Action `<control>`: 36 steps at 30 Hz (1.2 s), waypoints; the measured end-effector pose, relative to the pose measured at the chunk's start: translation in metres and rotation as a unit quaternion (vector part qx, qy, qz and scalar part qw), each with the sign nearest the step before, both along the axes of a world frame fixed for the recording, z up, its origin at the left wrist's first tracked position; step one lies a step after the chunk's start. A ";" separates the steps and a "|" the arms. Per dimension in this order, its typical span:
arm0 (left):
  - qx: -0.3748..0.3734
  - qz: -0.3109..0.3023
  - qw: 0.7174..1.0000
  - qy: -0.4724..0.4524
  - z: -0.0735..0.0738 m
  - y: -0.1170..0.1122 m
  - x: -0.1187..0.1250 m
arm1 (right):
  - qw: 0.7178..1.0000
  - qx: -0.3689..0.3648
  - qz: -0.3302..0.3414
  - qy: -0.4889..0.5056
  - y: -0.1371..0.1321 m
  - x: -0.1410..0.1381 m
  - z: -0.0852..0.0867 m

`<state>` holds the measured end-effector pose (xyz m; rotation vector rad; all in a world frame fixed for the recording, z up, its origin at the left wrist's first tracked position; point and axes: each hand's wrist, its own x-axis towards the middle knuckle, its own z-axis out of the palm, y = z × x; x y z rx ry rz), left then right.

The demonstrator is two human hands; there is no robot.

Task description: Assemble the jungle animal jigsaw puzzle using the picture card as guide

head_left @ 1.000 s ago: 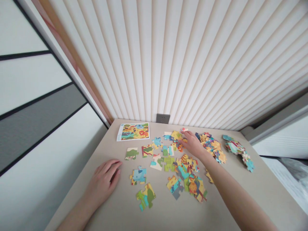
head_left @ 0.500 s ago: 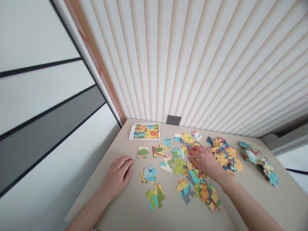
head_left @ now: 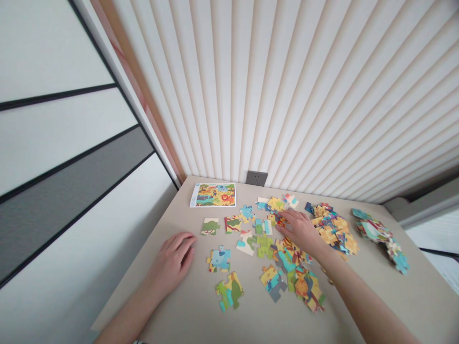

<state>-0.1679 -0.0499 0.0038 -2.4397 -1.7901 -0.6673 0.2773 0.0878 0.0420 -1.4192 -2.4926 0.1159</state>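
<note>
So, closest to the edge of the desk (head_left: 186,315) there's a loose green-and-yellow jigsaw piece (head_left: 234,289), lying tilted on the bare top. Right of it, a cluster of overlapping pieces (head_left: 304,285) shows an orange animal face, and a grey-cornered piece (head_left: 273,283) lies just beside that.

A bit further in, the left hand (head_left: 174,262) rests palm down on the left part of the desk, its grip slack, fingers lightly bent with the thumb standing off from them. Nearest to it is a blue elephant piece (head_left: 220,259), near the fingers but not touching.

Past that, a plain green piece (head_left: 264,246) sits next to a white-and-green one (head_left: 245,242). The right hand (head_left: 301,232) reaches over the middle of the spread, fingertips down at a small red-and-yellow piece (head_left: 280,221). Can't tell from here whether its grip is pinching that piece or just touching it. A mostly yellow piece (head_left: 276,204) lies right behind the fingertips.

To the right of that hand is a heaped pile (head_left: 333,229), with a second pile (head_left: 382,236) further right. Way at the back, the animal picture card (head_left: 217,195) lies flat on the left, and a dark socket (head_left: 256,178) sits low on the pleated white backdrop (head_left: 251,86).
</note>
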 end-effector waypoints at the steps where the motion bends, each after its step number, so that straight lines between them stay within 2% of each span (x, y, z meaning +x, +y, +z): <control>1: -0.005 0.000 1.000 0.000 0.000 0.000 0.000 | 1.000 0.003 -0.001 -0.003 0.001 -0.002 0.001; 13: -0.030 0.003 1.000 -0.006 -0.002 -0.001 -0.002 | 0.999 0.001 -0.038 0.007 0.002 -0.025 0.014; 19: -0.018 0.002 1.000 -0.009 -0.003 0.000 -0.003 | 0.998 0.014 -0.067 -0.018 0.001 -0.024 0.012; 24: -0.016 -0.001 1.000 -0.012 -0.004 0.000 -0.004 | 0.998 0.023 -0.051 -0.009 -0.005 -0.013 0.012; 28: -0.019 0.000 1.000 -0.018 -0.004 0.000 -0.004 | 0.998 0.011 -0.049 0.029 -0.030 0.005 0.019; 31: -0.020 -0.003 1.000 -0.014 -0.003 0.000 -0.004 | 0.999 -0.035 -0.016 0.030 -0.059 0.013 0.024; 36: -0.019 -0.005 1.000 -0.010 -0.002 0.001 -0.003 | 0.997 -0.069 0.016 -0.014 -0.093 -0.003 0.028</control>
